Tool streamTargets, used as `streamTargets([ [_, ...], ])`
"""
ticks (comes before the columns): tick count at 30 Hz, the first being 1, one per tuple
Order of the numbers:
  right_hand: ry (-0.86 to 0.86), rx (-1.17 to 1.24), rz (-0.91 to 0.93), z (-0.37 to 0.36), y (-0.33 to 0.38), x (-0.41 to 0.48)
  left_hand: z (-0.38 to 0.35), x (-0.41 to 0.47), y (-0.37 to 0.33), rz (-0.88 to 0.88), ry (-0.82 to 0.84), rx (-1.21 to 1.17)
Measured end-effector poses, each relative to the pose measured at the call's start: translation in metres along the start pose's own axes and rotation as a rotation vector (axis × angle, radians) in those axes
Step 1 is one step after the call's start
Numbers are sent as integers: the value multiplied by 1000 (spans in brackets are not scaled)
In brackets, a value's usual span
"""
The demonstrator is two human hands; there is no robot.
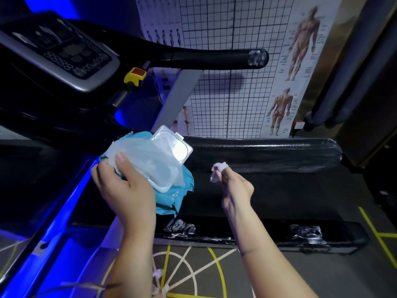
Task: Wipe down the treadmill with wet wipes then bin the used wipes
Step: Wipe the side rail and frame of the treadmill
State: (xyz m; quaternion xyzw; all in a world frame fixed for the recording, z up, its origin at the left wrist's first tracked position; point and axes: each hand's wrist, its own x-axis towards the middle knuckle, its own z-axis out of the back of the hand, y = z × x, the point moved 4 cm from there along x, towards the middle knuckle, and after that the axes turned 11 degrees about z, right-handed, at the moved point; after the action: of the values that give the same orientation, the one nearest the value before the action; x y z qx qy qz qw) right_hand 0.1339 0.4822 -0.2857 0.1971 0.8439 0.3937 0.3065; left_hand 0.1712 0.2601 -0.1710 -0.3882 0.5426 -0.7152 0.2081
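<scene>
My left hand grips a teal pack of wet wipes with its clear plastic lid flipped open, held in front of the treadmill. My right hand pinches a small crumpled white wipe between thumb and fingertips, just right of the pack. The treadmill's console sits at the upper left, and its black handrail reaches right across the top. The black side rail and deck lie below my hands.
A gridded wall chart with muscle diagrams hangs behind the treadmill. A yellow and red safety key sits under the console. Blue light glows along the left frame. The floor has yellow and white lines.
</scene>
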Motion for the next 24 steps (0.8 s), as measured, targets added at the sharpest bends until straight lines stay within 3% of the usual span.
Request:
streamTargets([
  [9,-202,37,108,43,49,18,-13,-12,-2,-27,44,23],
  [20,-293,17,285,88,103,48,-26,-27,-11,-18,128,17],
  [24,-372,25,323,109,129,56,-27,-40,-19,145,325,-13],
])
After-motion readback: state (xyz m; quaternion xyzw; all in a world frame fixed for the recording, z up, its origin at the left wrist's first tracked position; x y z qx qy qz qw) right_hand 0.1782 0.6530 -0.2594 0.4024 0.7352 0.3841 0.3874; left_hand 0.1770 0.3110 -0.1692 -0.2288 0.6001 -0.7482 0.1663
